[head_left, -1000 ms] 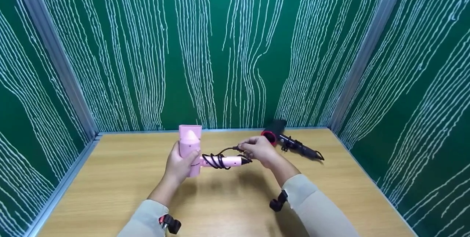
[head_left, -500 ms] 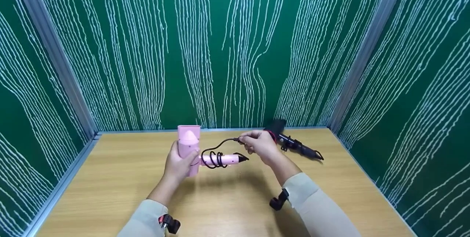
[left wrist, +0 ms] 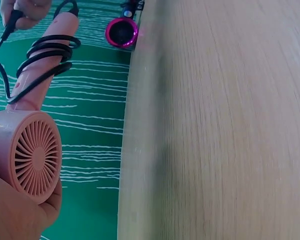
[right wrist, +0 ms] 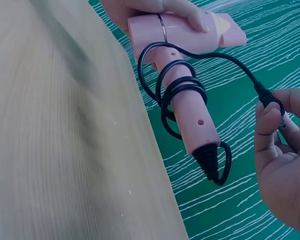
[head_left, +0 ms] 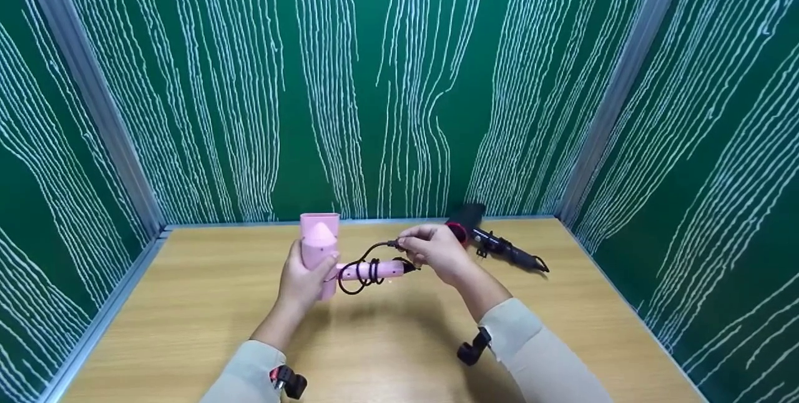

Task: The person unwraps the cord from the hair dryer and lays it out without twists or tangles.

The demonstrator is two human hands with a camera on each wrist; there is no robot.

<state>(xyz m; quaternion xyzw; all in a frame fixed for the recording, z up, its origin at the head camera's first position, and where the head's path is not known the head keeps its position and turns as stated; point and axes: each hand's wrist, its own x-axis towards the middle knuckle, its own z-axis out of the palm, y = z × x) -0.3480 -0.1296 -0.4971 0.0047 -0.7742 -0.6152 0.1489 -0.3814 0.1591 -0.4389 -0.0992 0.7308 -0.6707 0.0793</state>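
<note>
My left hand (head_left: 302, 278) grips the body of a pink hair dryer (head_left: 319, 254) above the table, its flat nozzle towards the back wall and its handle out to the right. Round the handle, a black cord (right wrist: 185, 85) is wound in loose coils. My right hand (head_left: 434, 252) pinches the plug (right wrist: 268, 97) at the cord's free end, beyond the handle's tip. A stretch of cord arches from the plug back to the coils. In the left wrist view the round rear grille (left wrist: 38, 158) of the dryer shows, with the left palm behind it.
A black hair dryer (head_left: 509, 252) with a red-ringed rear lies at the back right of the wooden table (head_left: 206, 303), just behind my right hand. Green walls (head_left: 412, 78) with white wavy lines and grey metal posts (head_left: 112, 97) enclose the table.
The plug in my right hand rose and drew the cord out, then came back left and slightly down. The cord coils have loosened, with a bigger loop near the dryer body. The left hand stays nearly still.
</note>
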